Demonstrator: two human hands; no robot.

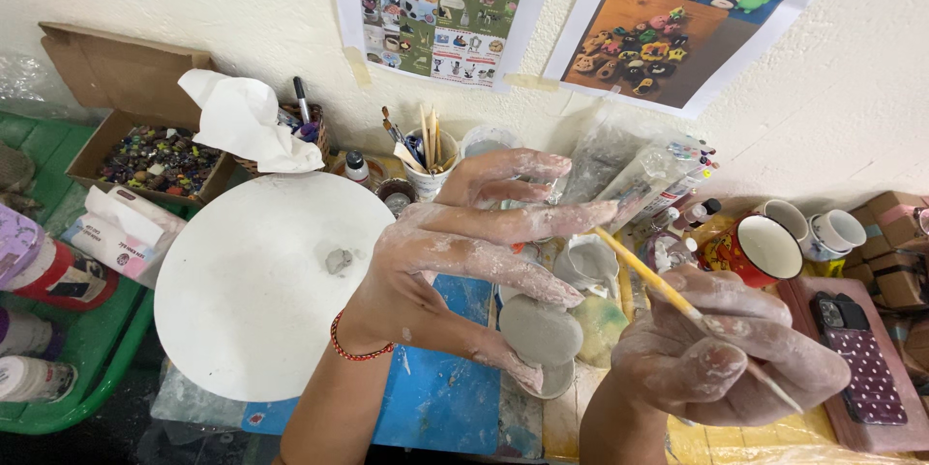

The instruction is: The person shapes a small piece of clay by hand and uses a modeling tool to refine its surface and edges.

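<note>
Right at the frame's centre, the left hand (455, 252) pinches a flat grey clay disc (539, 330) between thumb and fingers, the other fingers spread wide. The right hand (721, 349), lower right, is closed on a thin wooden stick (650, 279) slanting up-left, its tip just above the disc. Further out sit a white round board (252, 310) with a clay scrap (338, 260) at left, a red mug (755, 250) at right, and a brush cup (429, 160) above.
</note>
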